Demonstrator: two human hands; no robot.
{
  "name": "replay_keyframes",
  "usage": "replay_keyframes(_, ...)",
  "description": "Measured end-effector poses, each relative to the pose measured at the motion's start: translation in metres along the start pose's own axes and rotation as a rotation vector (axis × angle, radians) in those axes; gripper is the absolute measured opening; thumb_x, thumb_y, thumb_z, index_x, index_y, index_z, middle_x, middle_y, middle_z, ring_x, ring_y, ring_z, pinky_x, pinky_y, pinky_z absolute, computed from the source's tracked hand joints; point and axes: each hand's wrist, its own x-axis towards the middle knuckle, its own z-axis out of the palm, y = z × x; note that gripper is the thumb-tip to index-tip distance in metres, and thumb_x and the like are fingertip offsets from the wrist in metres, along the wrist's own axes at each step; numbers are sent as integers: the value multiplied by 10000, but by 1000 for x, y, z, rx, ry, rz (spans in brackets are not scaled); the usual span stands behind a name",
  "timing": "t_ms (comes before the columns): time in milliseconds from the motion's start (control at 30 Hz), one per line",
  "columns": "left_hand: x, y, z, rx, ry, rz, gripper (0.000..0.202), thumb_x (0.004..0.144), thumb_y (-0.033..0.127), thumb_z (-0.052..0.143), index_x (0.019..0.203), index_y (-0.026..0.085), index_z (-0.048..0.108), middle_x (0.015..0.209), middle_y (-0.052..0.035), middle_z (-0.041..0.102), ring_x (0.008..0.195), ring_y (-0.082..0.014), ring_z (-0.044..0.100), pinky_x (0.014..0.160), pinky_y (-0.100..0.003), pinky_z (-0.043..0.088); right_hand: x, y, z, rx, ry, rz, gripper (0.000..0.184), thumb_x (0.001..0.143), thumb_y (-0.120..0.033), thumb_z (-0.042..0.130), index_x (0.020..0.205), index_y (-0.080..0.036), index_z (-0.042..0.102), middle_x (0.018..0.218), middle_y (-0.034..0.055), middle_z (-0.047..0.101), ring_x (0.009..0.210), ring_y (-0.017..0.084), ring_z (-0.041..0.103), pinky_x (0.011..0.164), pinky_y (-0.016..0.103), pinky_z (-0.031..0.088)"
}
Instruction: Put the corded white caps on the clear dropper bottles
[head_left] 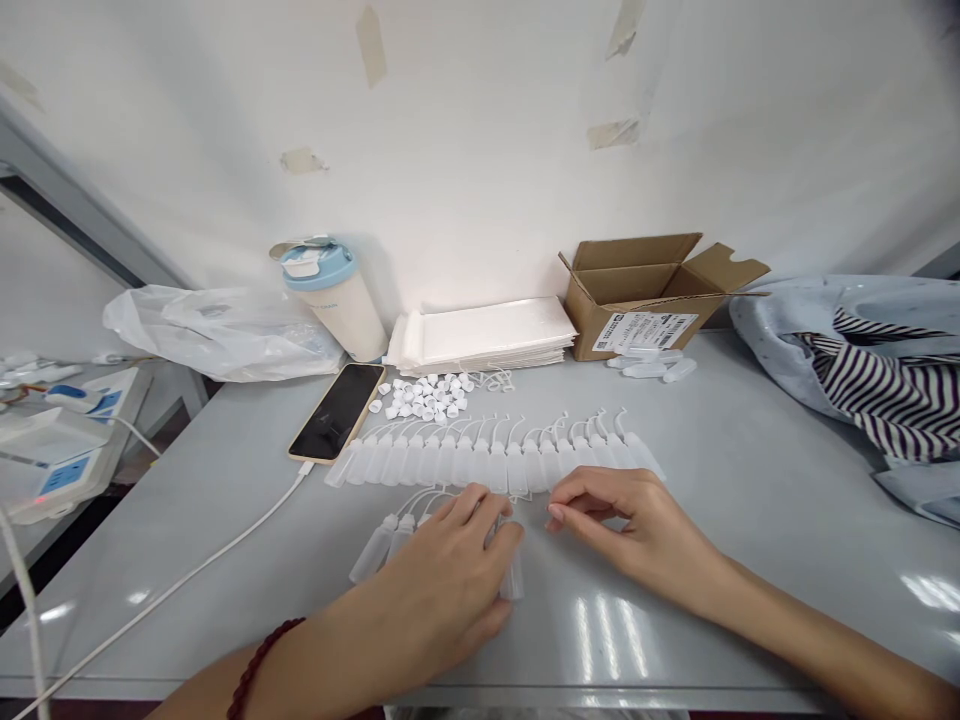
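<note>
My left hand (454,570) is closed over a small translucent plastic bottle (513,575) at the right end of a short front row. Thin white strings come from the necks of the other small bottles (375,550) in that row, partly hidden by this hand. Thumb and forefinger of my right hand (626,520) are pinched together just to the right; whatever they hold is too small to make out. Behind both hands runs a long row of similar stringed bottles (480,463), laid side by side. White caps (424,398) form a loose pile beyond them.
A phone (337,412) on a white charging cable (217,555) lies left. Behind are a plastic bag (225,335), a lidded cup (337,300), stacked white envelopes (487,335) and an open cardboard box (645,300). Loose bottles (652,365) lie before the box; cloth (862,350) sits right.
</note>
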Motion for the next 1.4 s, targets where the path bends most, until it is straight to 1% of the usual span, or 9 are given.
replay_keyframes(200,0,1,0,-17,-6,-6,223,810,165,579,1024,159,516,1181,-98,522,1102,-288,458,884,-443,476,1,4,-5,-30,32,-12,143,870,-210,543,804,-186,668,756,13,714,694,127,670,609,207,531)
replay_keyframes(367,1,0,-6,-95,24,6,333,795,311,691,1043,162,527,1214,-102,522,1117,-291,457,894,-435,479,12,11,-20,-145,196,-65,167,878,-254,537,791,-186,663,740,22,709,665,141,661,583,234,523)
replay_keyframes(533,5,-9,-9,-235,173,-45,247,901,327,567,1088,176,509,1139,-71,555,1083,-234,474,880,-381,483,25,31,-48,-371,484,-144,144,858,-283,561,774,-198,641,719,29,679,648,171,636,496,254,477)
replay_keyframes(667,14,-31,-8,-229,352,-108,157,951,266,451,1041,164,531,1092,-85,575,1051,-221,494,873,-385,478,37,59,-78,-616,631,-140,141,862,-283,525,858,-195,635,891,74,694,731,207,660,547,297,514)
replay_keyframes(700,17,-39,-9,-200,377,-120,162,953,249,433,1038,158,537,1081,-92,583,1043,-226,502,869,-397,479,40,66,-85,-720,628,-135,164,867,-284,502,903,-191,633,946,89,692,738,214,662,558,312,520)
replay_keyframes(833,43,-72,-18,-48,376,-121,203,933,152,386,1009,123,572,1034,-123,624,1012,-258,550,848,-435,479,50,94,-109,-822,597,-123,230,846,-257,469,983,-168,632,1037,139,680,854,283,667,719,419,530)
replay_keyframes(967,82,-94,-25,-34,347,-67,256,910,69,373,913,121,624,930,-95,670,882,-220,619,801,-369,497,56,113,-119,-893,571,-132,261,842,-240,446,1013,-179,634,1096,155,650,992,327,628,796,468,511)
replay_keyframes(1167,124,-99,-15,1,329,14,251,842,9,433,920,102,652,956,-128,672,933,-236,627,792,-346,502,57,122,-125,-1004,518,-155,295,851,-191,434,1070,-170,631,1130,147,632,1012,323,581,872,477,461)
replay_keyframes(1400,134,-103,-8,21,340,42,242,804,-9,442,813,86,665,826,-131,679,796,-239,649,709,-349,516,58,129,-128,-1058,473,-126,279,802,-107,469,999,-111,667,1005,167,657,948,320,584,812,448,479)
